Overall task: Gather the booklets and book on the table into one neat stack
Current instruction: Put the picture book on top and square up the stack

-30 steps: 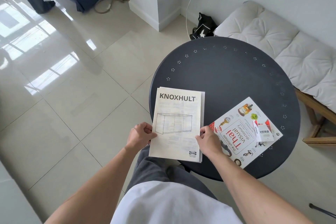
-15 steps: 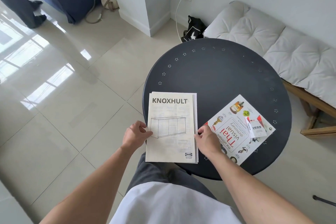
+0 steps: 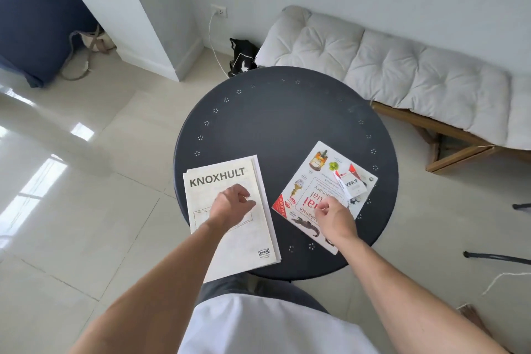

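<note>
So the booklets (image 3: 230, 215) lie as one pile on the near left part of the round table (image 3: 287, 123), their near end hanging off the rim toward the person. Edges are only roughly lined up, a few pages peek out along the right side. That's probably why the left hand (image 3: 230, 207) sits over the cover: fingers loosely curled, gripping nothing, maybe just resting there to keep the pile from sliding off, though actual contact is hard to confirm.

The book (image 3: 321, 198) lies skewed on the near right, well apart from the pile, with a small white and red card (image 3: 352, 182) on top of it. The right hand (image 3: 334, 217) hovers over the book's cover, fingers curled and also holding nothing, looks like it's going for the book or that card next.

Compared to half a second ago: both hands were pinching the side edges of the booklets, squaring them up. Now they've let go, the left has moved onto the cover, and the right has crossed over to the book. The book and card haven't budged.
</note>
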